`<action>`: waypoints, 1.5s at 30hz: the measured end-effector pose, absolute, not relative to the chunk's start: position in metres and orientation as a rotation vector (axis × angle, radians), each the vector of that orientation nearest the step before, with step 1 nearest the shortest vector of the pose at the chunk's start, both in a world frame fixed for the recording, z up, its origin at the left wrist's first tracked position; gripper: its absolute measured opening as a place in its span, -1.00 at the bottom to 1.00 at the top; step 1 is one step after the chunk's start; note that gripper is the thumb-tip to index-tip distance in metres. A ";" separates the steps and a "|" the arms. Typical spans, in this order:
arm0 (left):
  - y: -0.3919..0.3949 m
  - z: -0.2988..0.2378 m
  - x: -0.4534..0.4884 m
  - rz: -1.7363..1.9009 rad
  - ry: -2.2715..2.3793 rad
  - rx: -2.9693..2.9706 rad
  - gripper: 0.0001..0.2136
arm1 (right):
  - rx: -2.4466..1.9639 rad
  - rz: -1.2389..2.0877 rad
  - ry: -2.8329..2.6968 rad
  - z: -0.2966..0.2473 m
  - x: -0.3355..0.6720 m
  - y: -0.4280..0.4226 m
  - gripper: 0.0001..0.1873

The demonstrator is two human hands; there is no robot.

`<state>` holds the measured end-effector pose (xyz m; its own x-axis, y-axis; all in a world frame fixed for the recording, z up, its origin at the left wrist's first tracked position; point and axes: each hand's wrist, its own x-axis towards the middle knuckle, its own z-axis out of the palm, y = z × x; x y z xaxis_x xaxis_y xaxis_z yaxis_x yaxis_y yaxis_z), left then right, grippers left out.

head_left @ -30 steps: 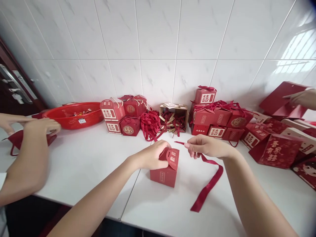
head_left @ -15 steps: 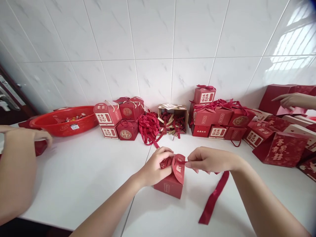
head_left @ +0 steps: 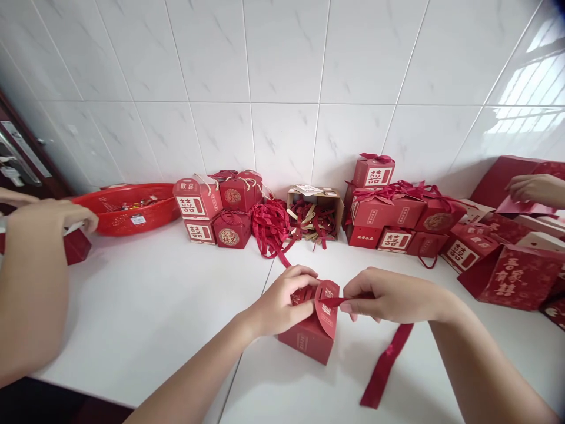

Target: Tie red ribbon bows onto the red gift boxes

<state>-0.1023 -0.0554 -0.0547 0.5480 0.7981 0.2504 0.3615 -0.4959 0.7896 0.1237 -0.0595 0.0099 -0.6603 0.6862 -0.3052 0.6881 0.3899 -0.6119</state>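
Observation:
On the white table in front of me stands a small red gift box (head_left: 309, 338) with rounded top flaps and gold characters. My left hand (head_left: 286, 297) grips its top, thumb on the near side and fingers over the far side. To the box's right, my right hand (head_left: 375, 294) pinches a dark red ribbon (head_left: 333, 302) that comes out through the slot in the right flap. The ribbon's loose end (head_left: 388, 365) hangs below my right hand and lies on the table. Part of the box top is hidden under my left fingers.
Along the wall are stacked red boxes (head_left: 198, 203), a ribbon bundle (head_left: 270, 227), an open carton (head_left: 338, 215) of ribbon pieces and more boxes (head_left: 384, 209). A red basket (head_left: 136, 221) holds sweets. Other people's hands show at left (head_left: 83, 215) and right (head_left: 536, 191).
My right hand has drawn slightly away from the flap, so more ribbon shows between them. My left hand keeps its hold on the box. The view has shifted a little.

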 end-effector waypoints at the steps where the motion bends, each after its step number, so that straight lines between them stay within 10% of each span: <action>1: -0.056 -0.055 -0.102 0.805 0.927 2.086 -0.76 | 1.303 -1.146 2.619 0.010 0.124 -0.060 -0.62; 25: -0.055 -0.067 -0.099 1.328 0.905 2.073 -0.86 | 1.689 -0.733 3.156 -0.007 0.108 -0.057 -0.70; 38: -0.054 -0.055 -0.105 1.324 0.803 2.115 -0.82 | 1.760 -1.630 3.264 0.011 0.106 -0.064 -0.71; 45: -0.054 -0.057 -0.104 1.272 0.860 2.133 -0.84 | 1.674 -1.102 3.121 0.005 0.110 -0.066 -0.72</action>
<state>-0.1037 -0.0539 -0.0567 0.3612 0.7346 0.5744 0.2589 -0.6708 0.6950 0.1095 -0.0663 0.0047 -0.4677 0.8597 0.2054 0.5401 0.4619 -0.7035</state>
